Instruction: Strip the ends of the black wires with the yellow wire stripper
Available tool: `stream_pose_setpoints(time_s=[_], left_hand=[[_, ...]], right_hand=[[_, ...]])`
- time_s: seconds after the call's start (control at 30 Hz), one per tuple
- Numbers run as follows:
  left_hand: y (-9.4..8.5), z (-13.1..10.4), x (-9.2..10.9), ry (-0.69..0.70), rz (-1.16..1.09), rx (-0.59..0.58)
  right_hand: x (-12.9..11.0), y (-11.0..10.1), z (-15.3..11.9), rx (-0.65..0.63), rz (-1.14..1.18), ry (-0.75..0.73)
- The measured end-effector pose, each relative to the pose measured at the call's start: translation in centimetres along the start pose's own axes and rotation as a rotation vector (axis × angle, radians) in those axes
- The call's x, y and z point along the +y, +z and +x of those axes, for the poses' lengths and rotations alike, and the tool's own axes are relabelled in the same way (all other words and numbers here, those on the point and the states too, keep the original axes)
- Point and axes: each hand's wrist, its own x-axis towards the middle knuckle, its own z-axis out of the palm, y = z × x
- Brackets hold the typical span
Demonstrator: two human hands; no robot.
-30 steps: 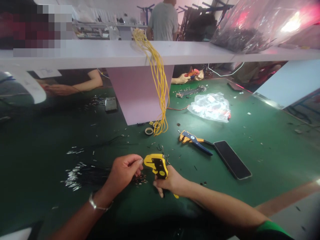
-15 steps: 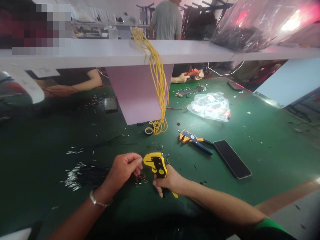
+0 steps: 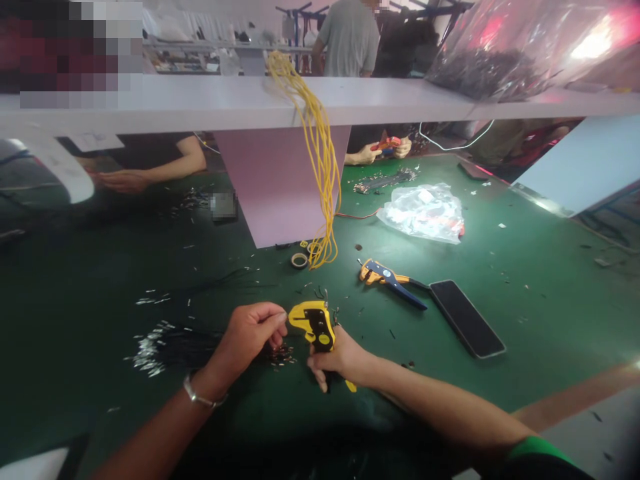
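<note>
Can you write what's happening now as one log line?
left hand: pinched at tip of yellow tool, anything held too small to see | right hand: gripping yellow tool | table: blue-orange tool, phone, black wires

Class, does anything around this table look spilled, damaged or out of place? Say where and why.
Nothing looks damaged. Small scraps lie strewn over the green table beyond the yellow hand tool, not gathered up. The yellow wires hang off the shelf, which looks untidy.

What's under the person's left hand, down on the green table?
Dark wires with pale tips run in from one side of the left hand; copper-coloured tips show on the other. The hand covers the stretch between, so whether they join is hidden.
</note>
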Motion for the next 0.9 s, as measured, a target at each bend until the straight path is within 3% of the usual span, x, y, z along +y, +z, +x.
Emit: stream_pose_setpoints(time_s=[0.27, 0.47, 0.7, 0.83, 0.9], left_hand=[[0.4, -0.3, -0.1, 0.012, 0.063, 0.066], [0.8, -1.0, -0.7, 0.164, 0.190, 0.123], [0.3, -0.7, -0.5, -0.002, -0.064, 0.032], [0.2, -0.5, -0.5, -0.028, -0.181, 0.009], [0.3, -0.6, -0.5, -0.025, -0.186, 0.010]], right_hand=[[-0.3, 0.0, 0.0, -0.022, 0.109, 0.009], [0.7, 0.3, 0.0, 0.011, 0.211, 0.037], [0.8, 0.7, -0.5, -0.096, 0.451, 0.084], [0.4, 0.7, -0.6, -0.198, 0.550, 0.099], [0.2, 0.7, -0.7, -0.187, 0.544, 0.112]])
